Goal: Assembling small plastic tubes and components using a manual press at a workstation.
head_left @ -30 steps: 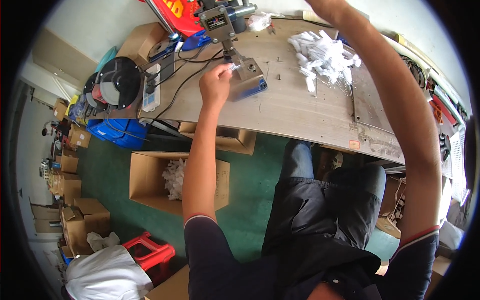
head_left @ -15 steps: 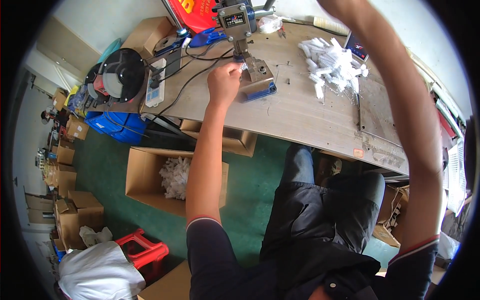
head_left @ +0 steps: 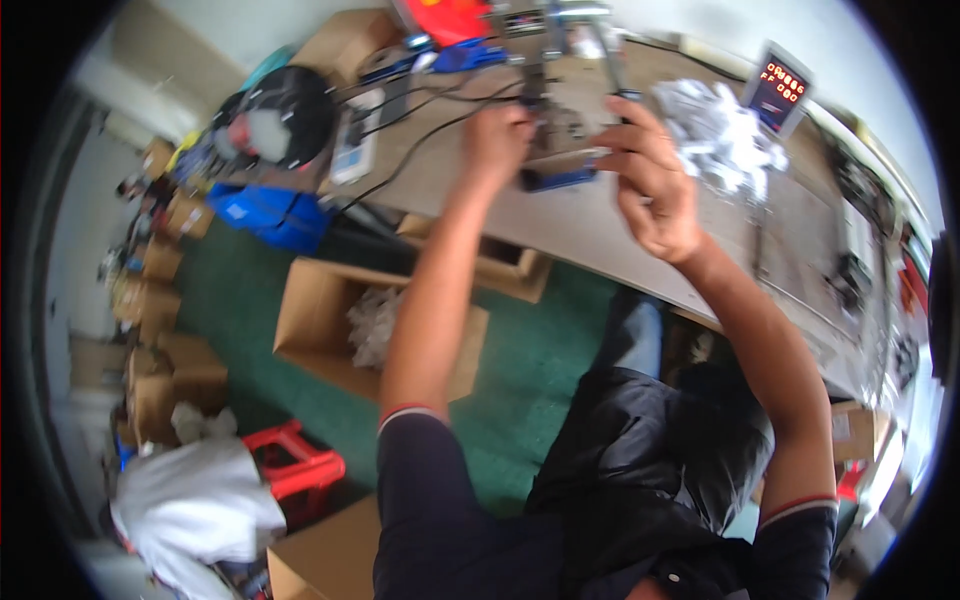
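Observation:
A hand-lever bench press [head_left: 535, 75] stands at the back of the workbench, with a blue-edged base [head_left: 560, 180]. My left hand [head_left: 495, 145] is closed at the left side of the press, under its ram. Blur hides what its fingertips pinch. On the right of the press, my right hand [head_left: 655, 190] has its upper fingers at the dark end of the press lever [head_left: 612, 60], which slants down toward me; the other fingers are curled loosely. A heap of white ribbed plastic pieces [head_left: 715, 130] lies on the bench beyond my right hand.
A counter with red digits [head_left: 780, 90] stands behind the heap. Left on the bench are a cut-off saw [head_left: 285, 115], a power strip [head_left: 355, 140] and black cables. Below, an open carton [head_left: 310, 310] holds white pieces. A red stool [head_left: 300, 460] stands at lower left.
My right hand has come down from the top edge to beside the press, and the lever has swung downward. My left hand stays at the press. The whole view has shifted.

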`<action>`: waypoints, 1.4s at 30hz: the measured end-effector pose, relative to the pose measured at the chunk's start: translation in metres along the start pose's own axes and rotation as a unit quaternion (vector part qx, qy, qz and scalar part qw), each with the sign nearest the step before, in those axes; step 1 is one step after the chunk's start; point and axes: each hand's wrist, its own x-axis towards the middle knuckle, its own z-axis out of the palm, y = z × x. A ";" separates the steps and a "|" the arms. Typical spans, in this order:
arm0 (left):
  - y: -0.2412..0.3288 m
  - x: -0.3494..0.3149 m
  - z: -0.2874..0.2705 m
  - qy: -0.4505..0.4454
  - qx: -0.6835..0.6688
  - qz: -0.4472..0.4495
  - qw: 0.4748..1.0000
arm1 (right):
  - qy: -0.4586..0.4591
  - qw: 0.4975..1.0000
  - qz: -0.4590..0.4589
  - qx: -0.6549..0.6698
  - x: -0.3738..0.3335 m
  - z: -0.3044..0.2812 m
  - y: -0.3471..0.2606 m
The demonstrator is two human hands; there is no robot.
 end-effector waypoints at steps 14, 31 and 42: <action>0.020 0.004 0.001 0.023 -0.022 -0.058 0.998 | -0.017 0.997 0.031 -0.063 -0.018 0.015 0.001; 0.066 -0.080 0.060 0.141 -0.101 -0.046 0.984 | 0.034 0.992 0.118 -0.026 0.023 -0.081 -0.056; 0.152 -0.058 0.137 0.019 -0.262 -0.141 0.954 | 0.050 0.898 0.381 -0.214 -0.155 -0.148 0.000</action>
